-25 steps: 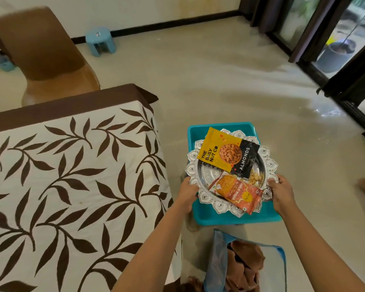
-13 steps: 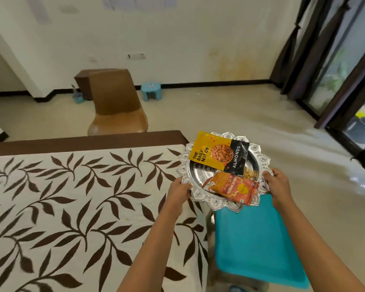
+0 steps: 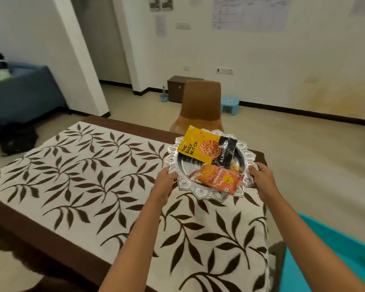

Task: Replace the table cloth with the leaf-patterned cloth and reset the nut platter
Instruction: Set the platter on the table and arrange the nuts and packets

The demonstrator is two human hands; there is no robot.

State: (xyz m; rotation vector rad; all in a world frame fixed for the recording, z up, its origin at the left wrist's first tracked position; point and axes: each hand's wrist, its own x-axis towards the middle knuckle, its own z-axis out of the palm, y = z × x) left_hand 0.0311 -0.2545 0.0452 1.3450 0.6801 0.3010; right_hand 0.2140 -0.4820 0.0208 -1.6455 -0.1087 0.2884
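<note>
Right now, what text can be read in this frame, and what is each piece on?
"THE DAILY NUT CO": yellow side of the almond pouch on the silver platter.
"ALMON", rest unclear: same pouch, black side.
Orange packet: print too blurred.
Wall papers: too blurred.

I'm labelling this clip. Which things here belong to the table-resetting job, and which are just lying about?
Job: leaf-patterned cloth, silver platter, almond packet, orange snack packet, left hand, right hand, both gripping the platter.
Lying about: brown chair, blue stool, sofa, small cabinet.
</note>
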